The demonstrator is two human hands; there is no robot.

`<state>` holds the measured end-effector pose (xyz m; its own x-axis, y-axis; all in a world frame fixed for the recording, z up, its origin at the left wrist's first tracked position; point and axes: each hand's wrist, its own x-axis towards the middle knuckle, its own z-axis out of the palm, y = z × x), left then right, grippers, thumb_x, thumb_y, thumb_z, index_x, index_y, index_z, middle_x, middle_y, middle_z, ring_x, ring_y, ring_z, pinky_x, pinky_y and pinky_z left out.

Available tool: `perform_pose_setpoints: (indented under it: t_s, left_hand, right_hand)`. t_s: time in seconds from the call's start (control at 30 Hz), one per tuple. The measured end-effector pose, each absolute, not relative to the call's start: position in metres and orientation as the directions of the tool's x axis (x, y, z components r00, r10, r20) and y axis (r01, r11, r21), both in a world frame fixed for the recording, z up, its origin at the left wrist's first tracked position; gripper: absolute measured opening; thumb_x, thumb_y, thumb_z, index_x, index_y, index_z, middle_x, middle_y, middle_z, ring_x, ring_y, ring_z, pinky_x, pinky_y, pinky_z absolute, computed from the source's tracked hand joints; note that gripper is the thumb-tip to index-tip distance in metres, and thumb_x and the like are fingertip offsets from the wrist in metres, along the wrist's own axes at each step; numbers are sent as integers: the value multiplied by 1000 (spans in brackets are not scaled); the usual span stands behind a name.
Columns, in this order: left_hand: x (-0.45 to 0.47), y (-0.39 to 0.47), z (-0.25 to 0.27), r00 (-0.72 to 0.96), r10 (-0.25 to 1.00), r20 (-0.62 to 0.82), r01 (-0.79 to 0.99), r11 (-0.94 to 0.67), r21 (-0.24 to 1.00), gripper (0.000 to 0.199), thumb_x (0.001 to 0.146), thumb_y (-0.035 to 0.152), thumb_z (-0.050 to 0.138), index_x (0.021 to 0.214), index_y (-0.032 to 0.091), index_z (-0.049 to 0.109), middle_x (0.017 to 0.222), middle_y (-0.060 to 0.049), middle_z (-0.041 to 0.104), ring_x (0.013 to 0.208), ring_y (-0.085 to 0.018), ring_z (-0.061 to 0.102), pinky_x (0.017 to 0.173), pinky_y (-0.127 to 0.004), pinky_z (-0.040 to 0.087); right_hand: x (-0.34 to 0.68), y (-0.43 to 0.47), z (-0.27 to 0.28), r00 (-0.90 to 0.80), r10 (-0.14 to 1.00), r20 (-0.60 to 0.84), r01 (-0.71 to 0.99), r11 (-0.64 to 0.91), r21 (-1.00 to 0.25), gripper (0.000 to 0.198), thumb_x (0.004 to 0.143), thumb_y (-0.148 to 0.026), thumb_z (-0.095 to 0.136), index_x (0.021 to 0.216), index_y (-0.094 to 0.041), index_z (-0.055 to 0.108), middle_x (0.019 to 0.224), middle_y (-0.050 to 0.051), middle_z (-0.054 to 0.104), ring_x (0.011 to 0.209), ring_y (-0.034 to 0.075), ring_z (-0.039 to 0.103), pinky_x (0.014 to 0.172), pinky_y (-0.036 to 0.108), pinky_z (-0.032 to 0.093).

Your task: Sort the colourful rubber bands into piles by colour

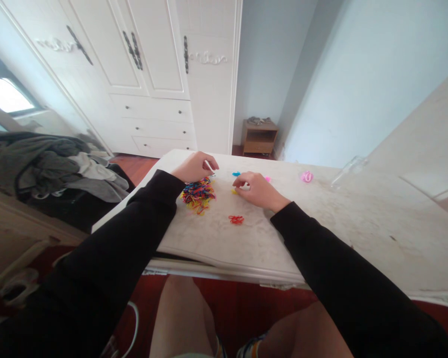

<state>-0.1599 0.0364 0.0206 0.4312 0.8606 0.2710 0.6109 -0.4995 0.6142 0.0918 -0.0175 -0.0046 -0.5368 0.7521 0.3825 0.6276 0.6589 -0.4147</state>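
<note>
A heap of small multicoloured rubber bands (198,194) lies on the white tabletop (209,243). At its far edge is my left hand (196,166), its fingers curved and the thumb apart from the index finger. My right hand (259,190) is bent over a few yellow bands (234,192), thumb and fingertips nearly together in a pinch; whatever they hold is too small to make out. Nearer to me sits a small red pile of bands (236,219). Beyond the right hand are blue bands (236,173) and a partly covered pink bit (268,179).
Farther right on the table are a pink bundle (306,176) and a clear glass or plastic container (349,172) lying on its side. A white wardrobe (153,59) and a small wooden nightstand (260,136) stand behind. Piled clothes (52,164) are at the left.
</note>
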Motion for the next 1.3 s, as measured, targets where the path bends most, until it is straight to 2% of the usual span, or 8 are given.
perform_pose_setpoints:
  t_s: [0.23,0.43,0.67,1.0,1.3]
  left_hand:
    - [-161,42,17,412,809,420,506,-586,633,12,73,19,74,84,15,76,85,-7,77,80,-17,69,78,-29,57]
    - [-155,37,18,488,782,388,322,-575,752,24,73,31,84,87,15,73,94,-9,77,88,-18,73,87,-35,59]
    - [-144,27,18,567,755,328,218,-522,825,31,71,36,90,85,14,72,92,-8,77,91,-20,75,87,-37,62]
    - [-140,19,22,626,686,372,171,-585,793,25,75,33,87,85,14,74,85,-6,76,82,-17,73,82,-35,62]
    - [-140,21,20,606,692,392,178,-598,781,30,73,37,89,86,15,75,81,-6,74,78,-17,71,76,-32,62]
  right_hand:
    - [92,-17,-5,-537,750,387,619,661,-424,14,83,-7,65,88,-15,75,89,7,74,85,19,65,81,31,48]
    - [92,-17,-4,-504,753,423,613,657,-439,10,87,-12,66,92,-15,74,89,7,73,85,18,65,78,30,48]
    - [90,-17,-3,-441,746,500,571,663,-485,13,91,-24,73,100,-16,74,93,7,75,83,18,67,77,31,50]
    - [87,-18,-5,-477,696,537,510,717,-475,4,89,-16,72,91,-19,74,87,4,72,81,17,65,74,31,48]
    - [84,-22,-2,-481,679,555,504,732,-458,10,92,-17,67,82,-19,69,81,3,67,80,18,61,71,31,45]
